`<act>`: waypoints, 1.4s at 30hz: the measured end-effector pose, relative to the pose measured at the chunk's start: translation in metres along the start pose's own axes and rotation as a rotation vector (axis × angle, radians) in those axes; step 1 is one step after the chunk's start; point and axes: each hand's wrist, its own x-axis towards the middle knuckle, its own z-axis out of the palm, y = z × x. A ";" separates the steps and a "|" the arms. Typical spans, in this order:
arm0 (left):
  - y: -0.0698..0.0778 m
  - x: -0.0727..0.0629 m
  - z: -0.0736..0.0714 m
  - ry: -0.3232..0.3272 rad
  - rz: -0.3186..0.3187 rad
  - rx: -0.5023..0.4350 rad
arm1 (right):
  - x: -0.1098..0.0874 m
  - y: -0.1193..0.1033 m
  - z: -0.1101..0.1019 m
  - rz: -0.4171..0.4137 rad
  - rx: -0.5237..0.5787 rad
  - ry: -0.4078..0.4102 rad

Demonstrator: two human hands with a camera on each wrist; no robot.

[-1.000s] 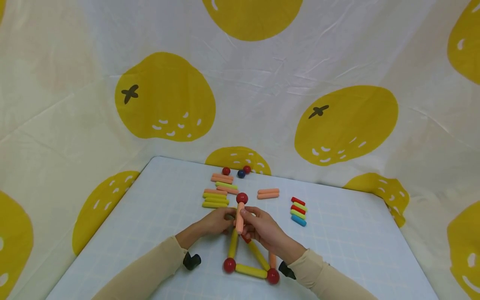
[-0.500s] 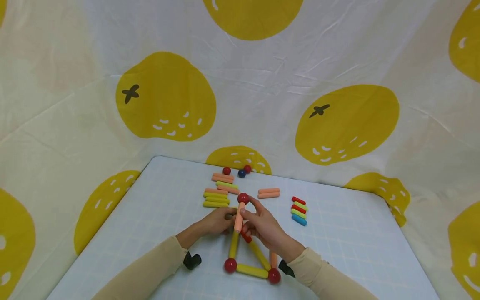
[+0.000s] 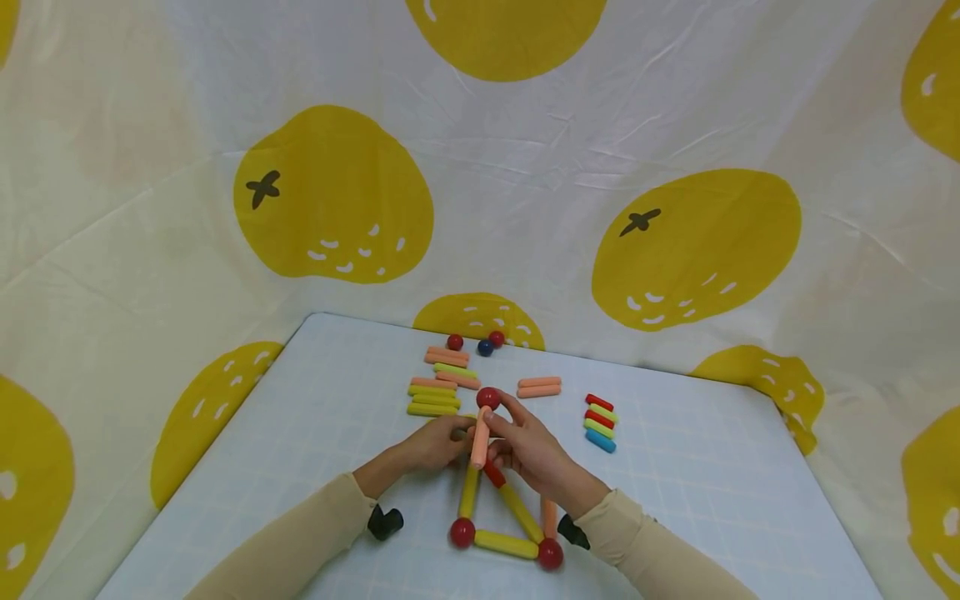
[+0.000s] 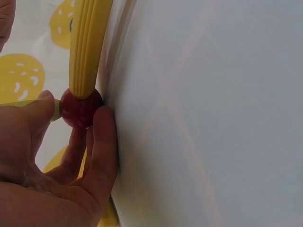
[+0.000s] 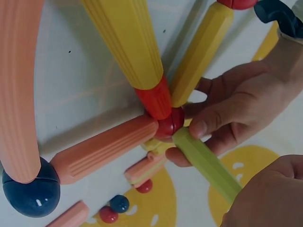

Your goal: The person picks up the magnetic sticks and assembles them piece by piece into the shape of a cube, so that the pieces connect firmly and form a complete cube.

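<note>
My right hand [image 3: 534, 454] pinches a salmon-coloured building stick [image 3: 480, 442] near its upper end. Its index finger touches the red ball [image 3: 488, 398] at the top of that stick. Low down, my left hand [image 3: 435, 443] grips another red ball [image 4: 78, 109], thumb beside a light green stick [image 5: 210, 165] that rises from this ball. Yellow sticks [image 3: 507, 544], a short red stick [image 5: 155, 98] and a salmon stick [image 5: 104, 149] also join the frame. A blue ball [image 5: 33, 194] at its corner, seen in the right wrist view, is hidden in the head view.
Several yellow and salmon sticks [image 3: 433, 400] lie beyond the left hand. Loose red and blue balls [image 3: 485, 347] sit at the table's far edge. Two salmon sticks [image 3: 538, 387] and a row of short coloured sticks [image 3: 600, 422] lie to the right. A patterned cloth hangs behind.
My right index finger has moved up onto the upper red ball, and the salmon stick has shifted its tilt slightly. The left hand has stayed in place.
</note>
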 end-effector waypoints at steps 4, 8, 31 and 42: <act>0.000 0.001 -0.001 -0.014 0.002 0.009 | 0.001 0.001 -0.001 0.001 0.011 0.001; -0.002 0.003 -0.011 -0.049 0.036 0.013 | 0.002 0.002 -0.001 0.003 0.022 0.002; 0.015 0.098 -0.135 0.058 -0.091 0.010 | 0.003 -0.002 -0.008 0.046 0.040 0.016; 0.006 0.141 -0.134 0.132 -0.195 -0.092 | 0.004 -0.004 -0.011 0.069 0.039 0.015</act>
